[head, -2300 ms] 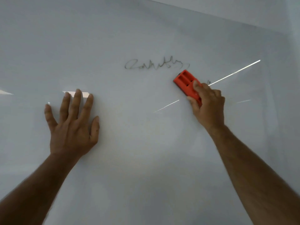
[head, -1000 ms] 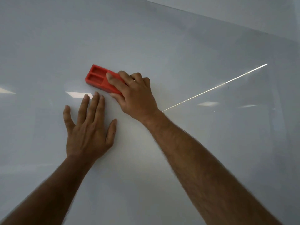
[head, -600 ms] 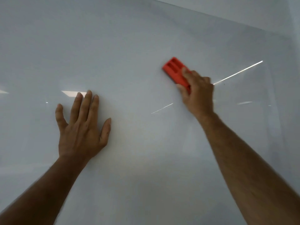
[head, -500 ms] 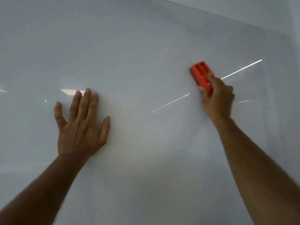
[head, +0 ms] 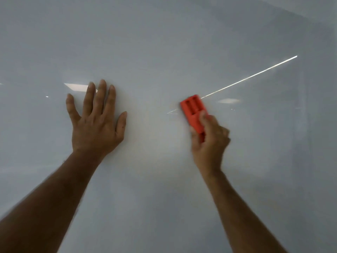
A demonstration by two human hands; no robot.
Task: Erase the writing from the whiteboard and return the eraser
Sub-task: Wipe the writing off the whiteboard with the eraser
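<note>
Head view, the only one: right hand (head: 209, 141) has the orange eraser (head: 193, 113) clamped at its lower end, fingers wrapped round the body, thumb on the near edge. Eraser sits right of centre frame, pressed flat to the whiteboard (head: 164, 42) as far as I can tell. The hand is motion-blurred, so contact isn't certain.

Key geometry: eraser's long axis runs up and slightly left from the grip, so the free end points to the upper part of the frame and the hand trails below it. The two moulded slots on its back face outward.

Left hand (head: 94, 123) is spread wide and flat on the board, left of centre, holding nothing, well apart from the eraser. It reads as a brace.

No ink visible anywhere on the board in this frame, only ceiling-light reflections and a bright diagonal glare streak (head: 251, 76) running to the upper right.

My read: wiping looks done or nearly so, and what's left is the return. No tray or ledge in frame, so can't say which way the eraser must travel. Right hand already has it, so no handover needed.
</note>
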